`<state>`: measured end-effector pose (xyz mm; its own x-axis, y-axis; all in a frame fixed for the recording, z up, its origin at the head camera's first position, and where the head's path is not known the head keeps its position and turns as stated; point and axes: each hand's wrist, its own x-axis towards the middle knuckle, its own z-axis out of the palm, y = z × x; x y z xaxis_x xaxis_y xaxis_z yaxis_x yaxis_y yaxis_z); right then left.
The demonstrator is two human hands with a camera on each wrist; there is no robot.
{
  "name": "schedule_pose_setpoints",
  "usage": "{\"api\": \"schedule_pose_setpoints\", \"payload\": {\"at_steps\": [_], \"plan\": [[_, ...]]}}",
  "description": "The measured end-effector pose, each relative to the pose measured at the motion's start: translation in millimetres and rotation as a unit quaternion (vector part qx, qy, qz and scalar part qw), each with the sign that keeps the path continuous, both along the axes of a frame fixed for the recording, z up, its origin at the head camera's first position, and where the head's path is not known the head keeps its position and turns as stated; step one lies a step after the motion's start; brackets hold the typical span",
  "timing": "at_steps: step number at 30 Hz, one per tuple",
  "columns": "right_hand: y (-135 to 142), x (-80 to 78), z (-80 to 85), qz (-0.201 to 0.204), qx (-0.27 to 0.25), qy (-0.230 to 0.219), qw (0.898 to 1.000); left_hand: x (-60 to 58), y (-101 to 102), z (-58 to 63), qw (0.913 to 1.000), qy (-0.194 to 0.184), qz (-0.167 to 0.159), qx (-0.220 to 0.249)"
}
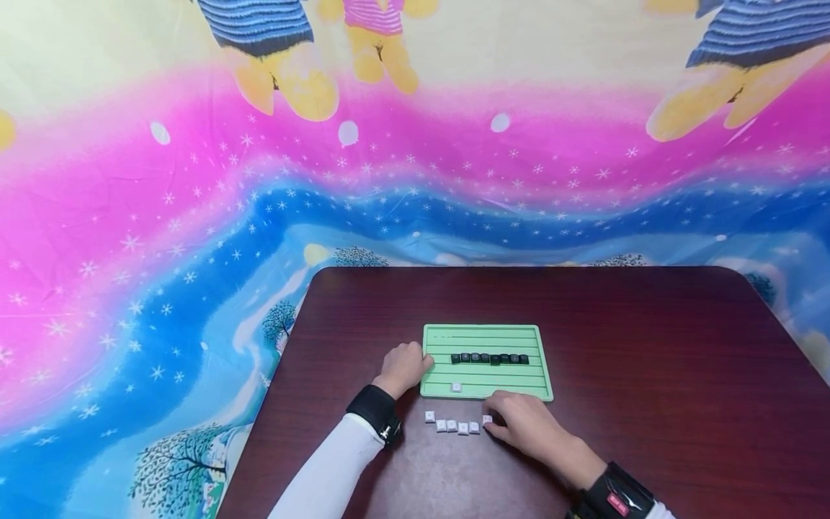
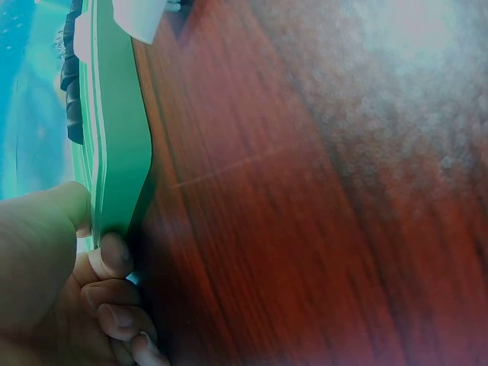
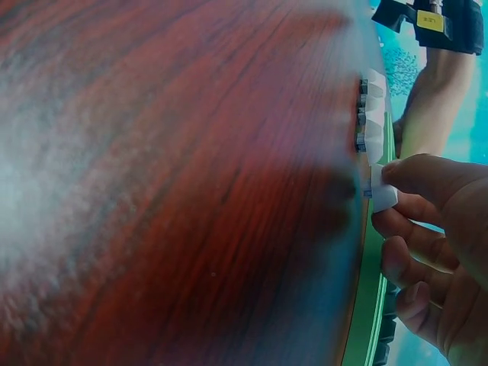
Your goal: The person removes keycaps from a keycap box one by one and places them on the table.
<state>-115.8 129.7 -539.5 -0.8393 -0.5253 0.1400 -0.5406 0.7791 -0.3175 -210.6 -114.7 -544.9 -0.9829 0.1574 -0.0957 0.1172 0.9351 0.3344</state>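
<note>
The right hand [image 1: 524, 424] pinches a small white square keycap [image 1: 487, 419] near the green ridged plastic tray [image 1: 502, 378], whose left edge the left hand [image 1: 402, 366] grips; a loose pinch could drop the keycap, a tug could jostle the tray's black square keycaps [image 1: 485, 358]

Right fingers [image 3: 415, 236] bent (left hand [image 1: 403, 367] farther forward)

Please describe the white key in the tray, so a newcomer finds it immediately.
On the dark red table lies a green tray. Inside, nearer the viewer than the black keys, sits the white key, the only white one there; other white keys lie outside.
</note>
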Motion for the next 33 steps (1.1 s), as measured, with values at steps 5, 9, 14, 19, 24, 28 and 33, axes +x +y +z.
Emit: {"api": "schedule_pose_setpoints", "payload": {"at_steps": [5,9,14,19,24,28,33], "plan": [[0.5,1.3,-0.7,0.01,-0.009,-0.004,1.0,0.7,0.4,1.4,1.0,0.004,-0.001,0.0],[0.2,1.4,-0.5,0.015,-0.012,-0.01,1.0,0.8,0.4,2.9,1.0,0.002,-0.002,-0.001],[-0.5,1.0,-1.3,0.019,-0.013,-0.019,1.0,0.2,0.1,2.9,1.0,-0.001,-0.002,0.0],[-1.0,1.2,-2.5,0.019,-0.013,-0.019,1.0,0.0,0.2,1.2,1.0,-0.005,-0.001,0.0],[-0.8,1.7,-2.9,0.019,-0.016,-0.021,0.999,0.6,0.2,0.4,1.0,0.007,-0.003,-0.003],[-0.7,1.6,-2.7,0.02,-0.016,-0.022,0.999,0.6,0.2,0.0,1.0,0.004,-0.002,-0.004],[-0.5,1.9,-2.6,0.021,-0.015,-0.02,0.999,0.6,0.1,0.3,1.0,0.003,-0.003,-0.002]]}}
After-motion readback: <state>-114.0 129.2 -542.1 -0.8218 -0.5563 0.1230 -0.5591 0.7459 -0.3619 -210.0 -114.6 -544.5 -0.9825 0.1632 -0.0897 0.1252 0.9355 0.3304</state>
